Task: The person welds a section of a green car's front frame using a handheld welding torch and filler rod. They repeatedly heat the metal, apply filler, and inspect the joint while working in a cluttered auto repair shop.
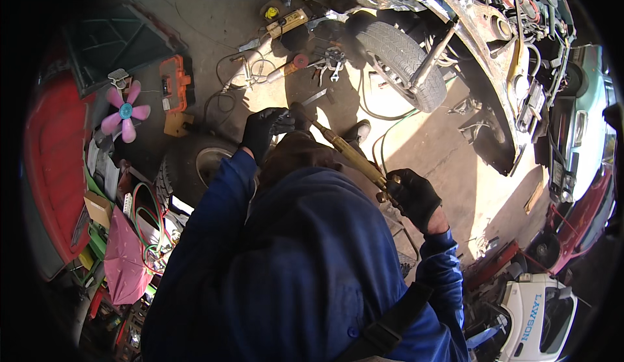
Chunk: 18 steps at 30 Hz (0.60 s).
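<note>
A long brass-coloured gas torch (353, 156) lies slantwise across my front, its valve end at the lower right and its thin end up to the left. My right hand (415, 199), in a black glove, is closed round the valve end. My left hand (265, 130), also black-gloved, is raised left of the torch's thin end with its fingers closed. A dark shape lies beside those fingertips, in shadow; what they hold, if anything, cannot be made out. The torch's tip is also lost in that dark patch.
A car wheel (398, 60) and stripped vehicle body (484, 27) stand ahead to the right. Hand tools (330, 60), an angle grinder (286, 69) and cables lie on the floor. At left are a loose tyre (170, 170), orange case (174, 84) and pink fan (126, 111).
</note>
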Tool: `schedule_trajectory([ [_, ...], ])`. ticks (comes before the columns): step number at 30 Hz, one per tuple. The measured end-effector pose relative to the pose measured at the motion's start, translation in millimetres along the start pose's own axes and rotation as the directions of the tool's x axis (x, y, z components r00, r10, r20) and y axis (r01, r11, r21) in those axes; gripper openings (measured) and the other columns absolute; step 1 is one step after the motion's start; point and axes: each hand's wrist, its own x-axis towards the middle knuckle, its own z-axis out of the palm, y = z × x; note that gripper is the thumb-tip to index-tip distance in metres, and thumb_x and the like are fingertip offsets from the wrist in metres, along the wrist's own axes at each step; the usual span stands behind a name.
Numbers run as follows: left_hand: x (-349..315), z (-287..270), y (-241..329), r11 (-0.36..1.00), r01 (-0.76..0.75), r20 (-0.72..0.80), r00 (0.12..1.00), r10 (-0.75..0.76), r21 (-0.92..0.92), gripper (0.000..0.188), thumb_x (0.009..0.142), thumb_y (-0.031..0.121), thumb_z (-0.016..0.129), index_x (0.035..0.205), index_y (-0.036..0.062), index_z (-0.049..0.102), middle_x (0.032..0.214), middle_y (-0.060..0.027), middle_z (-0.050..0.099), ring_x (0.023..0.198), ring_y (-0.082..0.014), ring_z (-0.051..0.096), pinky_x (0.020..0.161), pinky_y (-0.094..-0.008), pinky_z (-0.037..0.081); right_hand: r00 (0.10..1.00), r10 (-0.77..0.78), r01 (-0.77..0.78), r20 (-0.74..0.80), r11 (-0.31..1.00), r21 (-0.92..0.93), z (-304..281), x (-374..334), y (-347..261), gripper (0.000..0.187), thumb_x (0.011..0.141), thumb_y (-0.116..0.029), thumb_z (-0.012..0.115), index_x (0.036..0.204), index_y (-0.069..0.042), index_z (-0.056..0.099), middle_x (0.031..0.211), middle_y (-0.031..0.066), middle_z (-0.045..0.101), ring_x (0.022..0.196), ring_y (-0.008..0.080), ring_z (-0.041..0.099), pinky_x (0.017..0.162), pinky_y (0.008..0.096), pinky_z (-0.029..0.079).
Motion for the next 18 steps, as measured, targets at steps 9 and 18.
schedule_trajectory([
  [9, 35.6, -26.1, -5.4, 0.849, 0.127, -0.165, 0.985, -0.047, 0.513, 0.042, 0.094, 0.041, 0.084, 0.084, 0.0018, 0.075, 0.067, -0.0066, 0.070, 0.053, -0.0145, 0.065, 0.054, -0.0318, 0.056, 0.995, -0.034, 0.012, -0.092, 0.973, -0.229, 31.4, 11.2, -3.1, 0.038, 0.102, -0.036, 0.076, 0.123, -0.005, 0.073, 0.101, 0.0182, 0.079, 0.092, 0.0291, 0.077, 0.080, 0.0401, 0.059],
  [18, 137.9, -79.6, -117.3, 0.379, -0.026, -0.072, 0.968, 0.242, 0.925, 0.049, 0.101, 0.048, 0.067, 0.079, 0.0044, 0.070, 0.071, -0.0121, 0.070, 0.068, -0.0278, 0.068, 0.073, -0.0460, 0.052, 0.976, -0.178, 0.149, -0.124, 0.965, -0.215, 71.1, 115.4, 110.1, 0.034, 0.106, -0.034, 0.066, 0.131, -0.011, 0.066, 0.121, 0.0206, 0.074, 0.112, 0.0410, 0.072, 0.092, 0.0463, 0.057],
])
